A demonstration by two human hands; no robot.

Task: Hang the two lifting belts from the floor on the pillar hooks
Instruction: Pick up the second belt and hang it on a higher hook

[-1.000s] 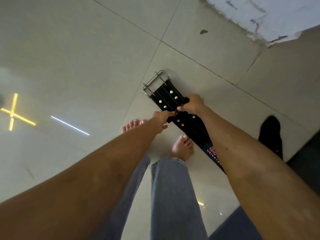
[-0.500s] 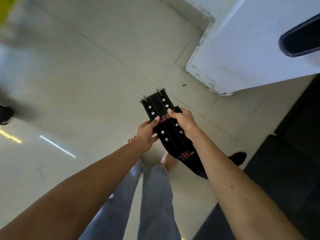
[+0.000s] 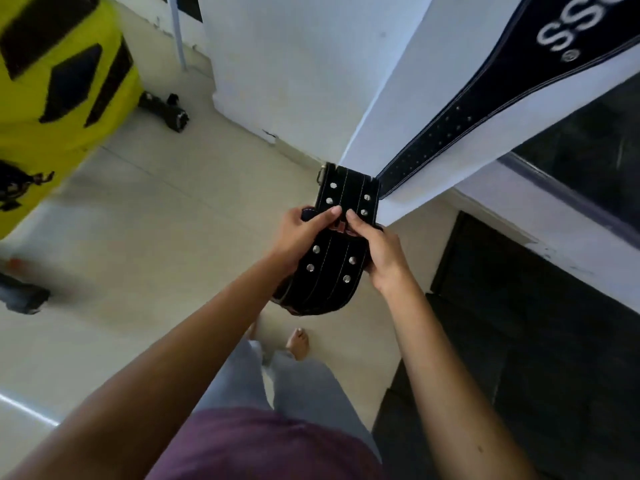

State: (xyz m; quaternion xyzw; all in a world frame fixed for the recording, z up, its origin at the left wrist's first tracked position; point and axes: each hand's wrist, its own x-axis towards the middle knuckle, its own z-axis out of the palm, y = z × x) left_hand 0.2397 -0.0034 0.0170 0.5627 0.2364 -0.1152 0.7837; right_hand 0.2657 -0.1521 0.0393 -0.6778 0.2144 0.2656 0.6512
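My arms hid the black belt's lower end, and its buckle barely showed. I gripped it with my left hand and right hand, long axis pointing away toward the white pillar, where another belt hung.

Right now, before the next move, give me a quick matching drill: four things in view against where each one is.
Things:
1. studded belt
2. lettered belt
3. yellow bag
4. dumbbell

Places:
A. lying on the floor by the wall
B. hanging against the white pillar
C. standing at the far left
D. held in the grip of the left hand and right hand

Pairs: 1-D, 2-B, 3-C, 4-A
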